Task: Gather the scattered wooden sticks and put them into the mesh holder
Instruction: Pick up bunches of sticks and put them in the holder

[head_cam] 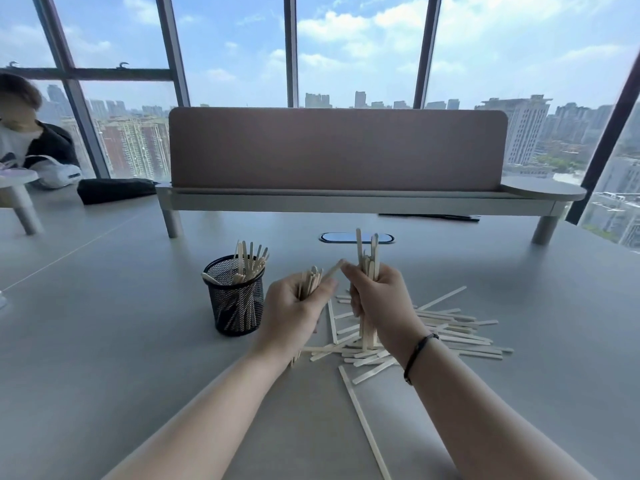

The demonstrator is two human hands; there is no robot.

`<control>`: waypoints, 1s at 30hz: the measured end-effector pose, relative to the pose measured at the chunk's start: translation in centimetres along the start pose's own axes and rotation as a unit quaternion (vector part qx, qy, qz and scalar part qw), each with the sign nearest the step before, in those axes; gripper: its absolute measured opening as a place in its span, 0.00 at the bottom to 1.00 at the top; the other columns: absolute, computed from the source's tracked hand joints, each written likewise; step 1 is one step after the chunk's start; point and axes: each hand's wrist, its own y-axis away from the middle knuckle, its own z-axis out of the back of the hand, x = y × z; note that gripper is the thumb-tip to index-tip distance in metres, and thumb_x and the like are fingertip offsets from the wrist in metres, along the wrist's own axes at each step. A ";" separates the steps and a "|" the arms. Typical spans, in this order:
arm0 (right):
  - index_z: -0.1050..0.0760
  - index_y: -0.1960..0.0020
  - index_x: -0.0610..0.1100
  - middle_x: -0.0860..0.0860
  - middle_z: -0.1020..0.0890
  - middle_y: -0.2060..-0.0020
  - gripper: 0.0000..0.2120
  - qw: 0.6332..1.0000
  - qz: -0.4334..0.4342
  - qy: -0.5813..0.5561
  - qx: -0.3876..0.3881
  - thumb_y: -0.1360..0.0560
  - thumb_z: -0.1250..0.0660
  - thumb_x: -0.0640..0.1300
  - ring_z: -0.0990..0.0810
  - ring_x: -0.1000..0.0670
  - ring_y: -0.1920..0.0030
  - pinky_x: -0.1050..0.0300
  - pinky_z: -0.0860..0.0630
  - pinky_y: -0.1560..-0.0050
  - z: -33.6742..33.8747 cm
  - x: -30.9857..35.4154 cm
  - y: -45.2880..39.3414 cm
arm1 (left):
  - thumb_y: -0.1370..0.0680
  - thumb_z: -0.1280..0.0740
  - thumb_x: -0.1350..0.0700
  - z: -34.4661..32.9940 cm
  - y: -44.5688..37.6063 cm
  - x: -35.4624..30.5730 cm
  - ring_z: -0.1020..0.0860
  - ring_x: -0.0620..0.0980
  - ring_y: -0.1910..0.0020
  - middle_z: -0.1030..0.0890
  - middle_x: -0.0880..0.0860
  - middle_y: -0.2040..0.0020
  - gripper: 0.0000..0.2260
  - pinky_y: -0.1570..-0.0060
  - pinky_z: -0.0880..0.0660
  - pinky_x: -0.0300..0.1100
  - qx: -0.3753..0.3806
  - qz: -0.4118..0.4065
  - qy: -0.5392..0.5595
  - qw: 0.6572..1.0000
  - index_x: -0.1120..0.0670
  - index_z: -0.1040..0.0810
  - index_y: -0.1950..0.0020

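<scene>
Presently both hands are raised over the bench (104,341), each wrapped around wood. Left hand (294,315) grips a slanted bundle of sticks (309,282), their tips pointing up and away. Right hand (375,299) — black band (417,355) at the wrist — clutches an upright bundle (367,258) that juts well above the fist, lower ends reaching down to the loose pile of sticks (446,332) spread flat beneath and to the right. One long stick (363,424) lies apart, nearer the camera. Mesh holder (237,296) stands upright just left of the left hand, already partly filled with sticks. Beyond: a desk divider (337,148), windows, city skyline.
</scene>
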 end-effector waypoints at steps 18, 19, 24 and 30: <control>0.35 0.69 0.42 0.45 0.37 0.75 0.21 0.999 -0.019 -0.028 0.002 0.25 0.28 0.45 0.39 0.50 0.76 0.55 0.41 0.73 -0.5 0.2 0.5 | 0.21 0.32 0.47 -0.1 -0.2 -0.4 0.37 0.56 0.76 0.36 0.69 0.74 0.28 0.73 0.35 0.56 -0.040 0.004 0.015 0.999 0.64 0.38 0.70; 0.35 0.69 0.43 0.45 0.36 0.75 0.21 1.000 -0.014 -0.023 0.004 0.25 0.28 0.45 0.38 0.49 0.76 0.57 0.39 0.74 -0.5 0.1 0.5 | 0.20 0.32 0.48 -0.1 -0.3 -0.4 0.36 0.54 0.76 0.35 0.70 0.74 0.28 0.73 0.35 0.55 -0.049 0.001 0.022 0.999 0.64 0.38 0.70; 0.30 0.68 0.40 0.44 0.32 0.76 0.18 1.000 -0.017 0.007 0.009 0.25 0.28 0.46 0.33 0.48 0.75 0.56 0.33 0.73 -0.5 -0.5 0.7 | 0.20 0.31 0.51 0.0 -0.1 -0.1 0.30 0.53 0.78 0.28 0.67 0.74 0.25 0.74 0.33 0.43 -0.020 0.020 0.035 0.999 0.66 0.32 0.69; 0.39 0.75 0.48 0.48 0.38 0.79 0.26 0.996 -0.078 -0.048 -0.018 0.24 0.29 0.47 0.41 0.51 0.78 0.59 0.43 0.74 -1.0 0.5 0.3 | 0.21 0.32 0.45 0.3 -0.2 -1.3 0.43 0.50 0.79 0.41 0.53 0.79 0.28 0.73 0.45 0.43 0.007 0.075 0.064 0.995 0.54 0.41 0.76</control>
